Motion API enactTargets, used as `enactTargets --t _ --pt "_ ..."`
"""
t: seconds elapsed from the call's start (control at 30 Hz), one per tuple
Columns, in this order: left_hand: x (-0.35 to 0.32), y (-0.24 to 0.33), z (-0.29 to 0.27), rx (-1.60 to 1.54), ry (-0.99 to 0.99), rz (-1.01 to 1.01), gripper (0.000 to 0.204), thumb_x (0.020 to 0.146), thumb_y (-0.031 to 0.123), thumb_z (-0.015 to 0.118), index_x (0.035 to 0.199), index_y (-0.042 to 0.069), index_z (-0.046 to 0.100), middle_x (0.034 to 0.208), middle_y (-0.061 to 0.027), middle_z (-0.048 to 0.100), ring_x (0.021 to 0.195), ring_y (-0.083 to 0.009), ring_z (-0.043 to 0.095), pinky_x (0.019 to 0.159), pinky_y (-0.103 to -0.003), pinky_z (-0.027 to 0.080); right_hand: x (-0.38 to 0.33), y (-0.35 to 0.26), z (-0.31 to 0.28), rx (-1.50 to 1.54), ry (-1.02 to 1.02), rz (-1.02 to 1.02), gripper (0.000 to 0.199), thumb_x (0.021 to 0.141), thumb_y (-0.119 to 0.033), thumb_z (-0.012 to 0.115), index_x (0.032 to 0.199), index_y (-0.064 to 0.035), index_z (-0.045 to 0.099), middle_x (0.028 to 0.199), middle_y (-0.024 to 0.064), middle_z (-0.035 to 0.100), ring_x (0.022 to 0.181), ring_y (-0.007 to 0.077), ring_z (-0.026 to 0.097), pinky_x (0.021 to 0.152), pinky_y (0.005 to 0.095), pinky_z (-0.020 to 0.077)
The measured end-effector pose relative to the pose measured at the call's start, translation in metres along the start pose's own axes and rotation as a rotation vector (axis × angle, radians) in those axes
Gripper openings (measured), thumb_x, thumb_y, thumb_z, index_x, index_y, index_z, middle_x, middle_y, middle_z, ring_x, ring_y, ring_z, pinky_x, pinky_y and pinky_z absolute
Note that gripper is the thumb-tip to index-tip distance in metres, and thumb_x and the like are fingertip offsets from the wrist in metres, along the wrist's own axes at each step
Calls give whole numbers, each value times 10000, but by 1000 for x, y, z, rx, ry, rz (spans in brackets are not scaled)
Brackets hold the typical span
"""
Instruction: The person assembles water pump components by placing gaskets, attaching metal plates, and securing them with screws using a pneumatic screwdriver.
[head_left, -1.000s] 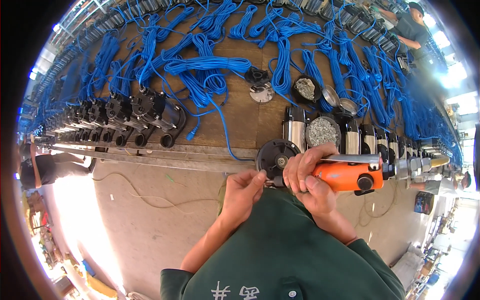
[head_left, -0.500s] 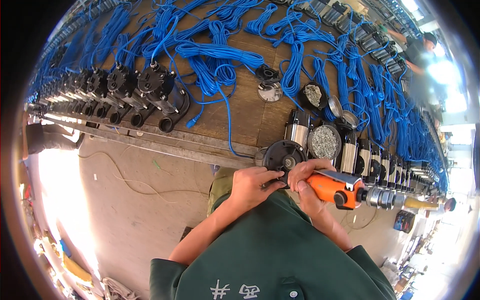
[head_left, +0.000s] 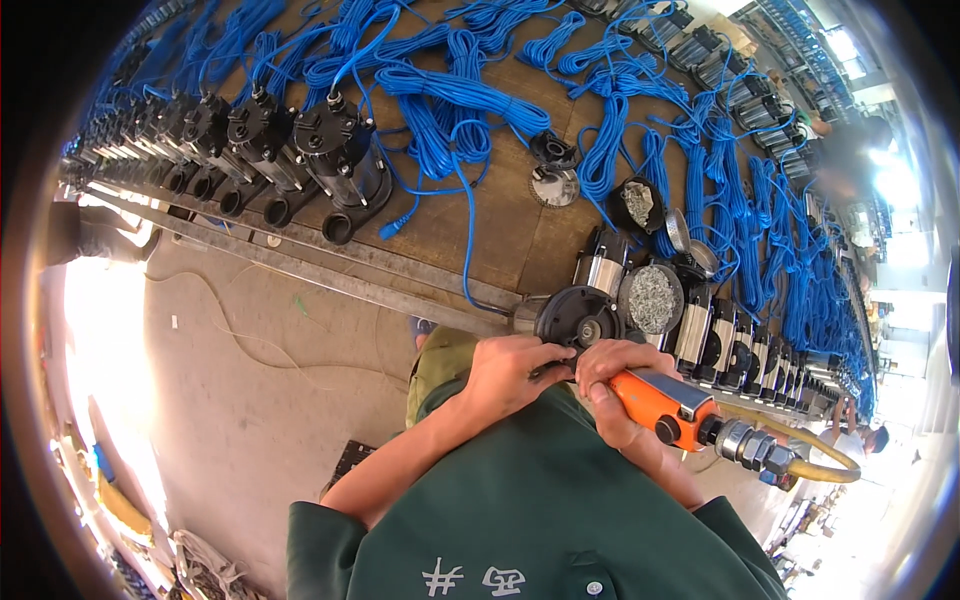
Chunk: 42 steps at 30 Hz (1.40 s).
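Note:
A submersible pump lies at the bench edge in front of me, its black round end (head_left: 563,322) facing me with a metal shaft at the centre. My left hand (head_left: 512,378) is closed in a pinch at the near rim of that end; what sits between the fingertips is hidden. Gripped in my right hand (head_left: 622,368) is an orange air screwdriver (head_left: 660,405), tilted so its hose end points down to the right. Its working tip is hidden by my fingers near the pump's rim. Beside the pump stands a round dish of small metal screws (head_left: 652,299).
A row of upright pumps (head_left: 338,150) lines the bench edge at left. More pumps (head_left: 725,330) lie at right. Coils of blue cable (head_left: 455,95) cover much of the wooden bench (head_left: 495,245). A yellow air hose (head_left: 825,470) loops at right. Other people are partly visible.
The air screwdriver's rear end has dipped, and its hose now bends in a loop. Both hands remain at the pump's rim. The whole view has shifted slightly.

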<state>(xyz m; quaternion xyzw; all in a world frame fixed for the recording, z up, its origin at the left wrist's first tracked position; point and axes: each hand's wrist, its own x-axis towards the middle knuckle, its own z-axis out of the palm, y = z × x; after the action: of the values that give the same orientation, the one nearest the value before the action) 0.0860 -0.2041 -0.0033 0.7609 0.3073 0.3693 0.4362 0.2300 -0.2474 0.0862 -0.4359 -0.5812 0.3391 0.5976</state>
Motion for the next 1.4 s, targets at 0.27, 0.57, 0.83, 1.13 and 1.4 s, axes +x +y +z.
enactTargets --t 0.27,0.57,0.83,1.13,1.4 --pt "-12 -8 -30 -1258 468 -958 221 917 19 534 1131 -35 533 892 -87 604 793 -183 609 691 -284 492 2 -16 -14 104 165 -13 357 777 -14 575 1096 97 459 665 89 577 592 178 582 622 317 508" --pt "19 23 -42 -1364 132 -773 227 1009 99 435 1178 -33 506 1095 -228 650 810 -269 677 699 -342 546 28 -27 -12 329 281 -77 327 830 -39 547 1114 -21 386 691 75 525 583 169 507 631 349 463" --pt "44 48 -30 -1277 -31 -677 310 1054 298 385 1056 7 492 864 -222 676 633 -261 662 510 -324 509 41 -32 -6 537 359 -132 321 812 -11 527 1103 -36 394 728 60 514 594 166 497 629 352 462" --pt "53 56 -29 -1252 -87 -769 324 1040 339 428 1009 23 491 819 -212 678 577 -245 649 460 -302 486 47 -31 -3 420 421 -141 261 838 -115 538 1064 -42 430 660 26 465 551 147 483 593 320 448" --pt "64 53 -16 -1241 -23 -935 302 1018 343 502 926 56 530 661 -112 603 456 -157 495 378 -234 289 46 -20 -13 346 375 -158 259 850 -103 562 1056 -48 415 684 33 482 570 149 488 596 321 452"
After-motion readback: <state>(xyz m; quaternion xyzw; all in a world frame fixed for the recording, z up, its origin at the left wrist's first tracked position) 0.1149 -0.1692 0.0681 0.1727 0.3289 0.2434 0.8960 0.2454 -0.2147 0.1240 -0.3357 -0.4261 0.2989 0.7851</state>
